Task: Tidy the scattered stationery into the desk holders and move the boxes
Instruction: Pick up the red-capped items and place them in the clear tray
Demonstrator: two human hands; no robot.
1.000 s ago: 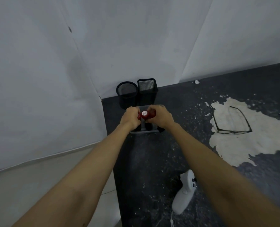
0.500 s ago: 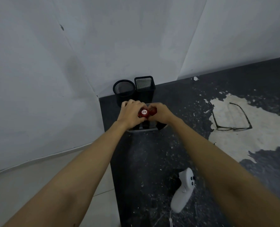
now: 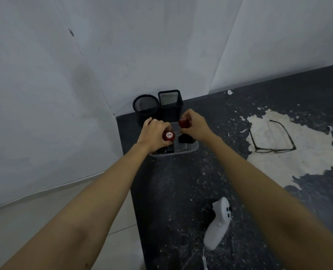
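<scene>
My left hand [image 3: 154, 133] grips a red stamp [image 3: 168, 136] with a white round label on its end. My right hand [image 3: 195, 127] holds a second red piece [image 3: 184, 123], perhaps the stamp's cap, a short way to the right of the first. Both hands hover over a clear plastic tray [image 3: 189, 150] that holds dark blocks [image 3: 185, 138]. Behind the tray stand a round black mesh holder [image 3: 145, 106] and a square black mesh holder [image 3: 169, 103], in the desk's far left corner.
The dark desk [image 3: 181, 182] has a worn pale patch with a pair of glasses [image 3: 272, 137] lying on it. A white controller [image 3: 218, 224] with a cord lies near the front. The desk's left edge drops to a tiled floor [image 3: 45, 221]. White walls close the corner.
The two red pieces were together between both hands; now they are apart, the left hand's piece lower and left, the right hand's piece up and right.
</scene>
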